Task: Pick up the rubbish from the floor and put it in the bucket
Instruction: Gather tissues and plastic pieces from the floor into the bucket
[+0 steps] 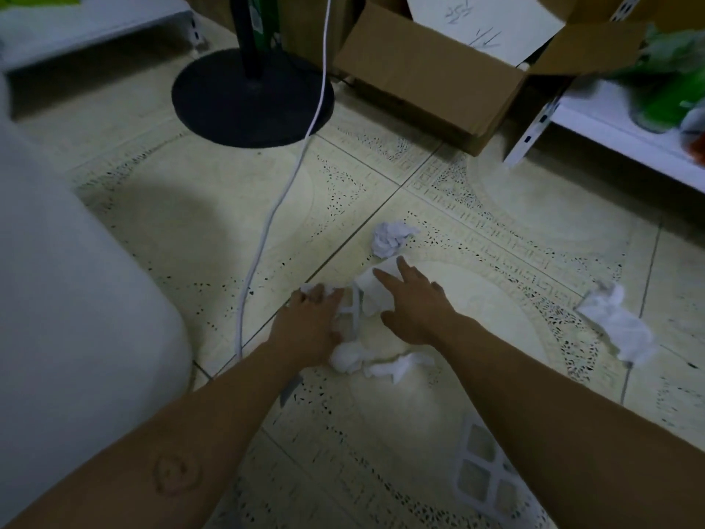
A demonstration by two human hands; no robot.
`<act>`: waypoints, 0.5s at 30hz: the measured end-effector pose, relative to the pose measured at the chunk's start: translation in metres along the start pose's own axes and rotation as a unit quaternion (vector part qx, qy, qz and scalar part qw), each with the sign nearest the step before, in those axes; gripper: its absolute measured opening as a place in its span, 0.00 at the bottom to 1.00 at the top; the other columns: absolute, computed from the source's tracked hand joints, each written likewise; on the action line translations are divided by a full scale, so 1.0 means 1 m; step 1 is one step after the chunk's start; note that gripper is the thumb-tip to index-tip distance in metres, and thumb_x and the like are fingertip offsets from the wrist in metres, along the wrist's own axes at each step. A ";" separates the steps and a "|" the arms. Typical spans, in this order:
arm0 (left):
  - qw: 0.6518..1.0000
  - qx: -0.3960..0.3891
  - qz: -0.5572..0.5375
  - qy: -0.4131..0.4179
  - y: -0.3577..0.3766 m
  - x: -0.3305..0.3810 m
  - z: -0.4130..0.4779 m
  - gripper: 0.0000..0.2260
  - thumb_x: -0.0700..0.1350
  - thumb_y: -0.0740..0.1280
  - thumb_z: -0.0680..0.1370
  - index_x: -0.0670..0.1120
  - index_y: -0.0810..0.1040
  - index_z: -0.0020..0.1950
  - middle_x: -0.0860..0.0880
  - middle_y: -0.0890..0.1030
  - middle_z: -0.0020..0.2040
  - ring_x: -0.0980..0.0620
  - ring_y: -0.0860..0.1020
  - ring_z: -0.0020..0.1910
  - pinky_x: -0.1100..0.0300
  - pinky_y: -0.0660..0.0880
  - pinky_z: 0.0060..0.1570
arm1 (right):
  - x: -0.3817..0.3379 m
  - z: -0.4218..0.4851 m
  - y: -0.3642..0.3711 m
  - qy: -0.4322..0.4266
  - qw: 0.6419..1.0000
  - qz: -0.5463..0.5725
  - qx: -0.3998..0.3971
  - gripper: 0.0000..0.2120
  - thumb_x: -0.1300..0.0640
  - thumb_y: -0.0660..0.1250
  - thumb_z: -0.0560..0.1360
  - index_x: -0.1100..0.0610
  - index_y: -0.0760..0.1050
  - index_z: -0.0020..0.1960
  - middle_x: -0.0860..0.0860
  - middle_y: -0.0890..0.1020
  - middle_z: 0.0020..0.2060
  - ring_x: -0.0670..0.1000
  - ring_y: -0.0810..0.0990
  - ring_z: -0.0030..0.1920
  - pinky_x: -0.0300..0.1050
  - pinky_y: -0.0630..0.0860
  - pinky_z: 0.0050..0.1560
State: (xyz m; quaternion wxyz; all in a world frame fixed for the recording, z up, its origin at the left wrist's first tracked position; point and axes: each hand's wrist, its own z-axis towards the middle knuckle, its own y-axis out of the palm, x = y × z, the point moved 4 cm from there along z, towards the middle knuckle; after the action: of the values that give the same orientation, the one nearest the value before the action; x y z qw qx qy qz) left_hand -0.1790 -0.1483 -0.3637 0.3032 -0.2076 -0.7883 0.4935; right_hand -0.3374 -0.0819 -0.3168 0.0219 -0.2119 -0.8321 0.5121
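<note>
Rubbish lies scattered on the tiled floor. My left hand reaches down with its fingers curled over a white paper scrap. My right hand is flat, fingers spread, its fingertips on a white sheet of paper. A white plastic lattice piece lies between the two hands. A crumpled paper ball sits just beyond the right fingertips. A twisted tissue lies below the hands, and another tissue lies far right. A large white rounded object at the left may be the bucket; it is blurred.
A second white lattice piece lies by my right forearm. A black round stand base and a white cable are ahead on the left. An open cardboard box and a white shelf stand at the back right.
</note>
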 end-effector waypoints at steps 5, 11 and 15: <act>0.994 0.102 -0.020 -0.027 0.000 -0.006 -0.012 0.14 0.49 0.62 0.77 0.48 0.74 0.61 0.46 0.74 0.60 0.44 0.71 0.58 0.51 0.72 0.50 | -0.001 0.008 0.019 -0.016 0.999 -0.042 -0.024 0.28 0.49 0.63 0.76 0.48 0.60 0.75 0.55 0.63 0.73 0.58 0.67 0.69 0.55 0.66 0.66; 0.983 0.118 -0.127 -0.068 -0.008 -0.016 -0.013 0.05 0.42 0.63 0.77 0.45 0.76 0.51 0.44 0.78 0.48 0.46 0.77 0.43 0.56 0.73 0.40 | 0.006 0.008 0.022 -0.006 0.998 -0.042 0.050 0.12 0.56 0.63 0.75 0.56 0.77 0.58 0.55 0.79 0.55 0.56 0.77 0.55 0.45 0.72 0.50; 0.973 0.151 -0.165 -0.056 -0.030 -0.013 -0.014 0.05 0.42 0.63 0.77 0.45 0.77 0.51 0.43 0.80 0.44 0.49 0.74 0.37 0.59 0.70 0.36 | 0.019 0.014 -0.019 0.015 0.975 0.040 0.217 0.09 0.53 0.66 0.73 0.54 0.80 0.51 0.56 0.76 0.52 0.57 0.74 0.54 0.45 0.68 0.47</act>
State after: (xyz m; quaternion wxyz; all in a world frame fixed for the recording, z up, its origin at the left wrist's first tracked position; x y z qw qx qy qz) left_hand -0.1608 -0.1596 -0.3358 0.3636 0.0022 -0.7438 0.5608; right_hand -0.3640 -0.0936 -0.3104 0.0592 -0.2426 -0.6914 0.6779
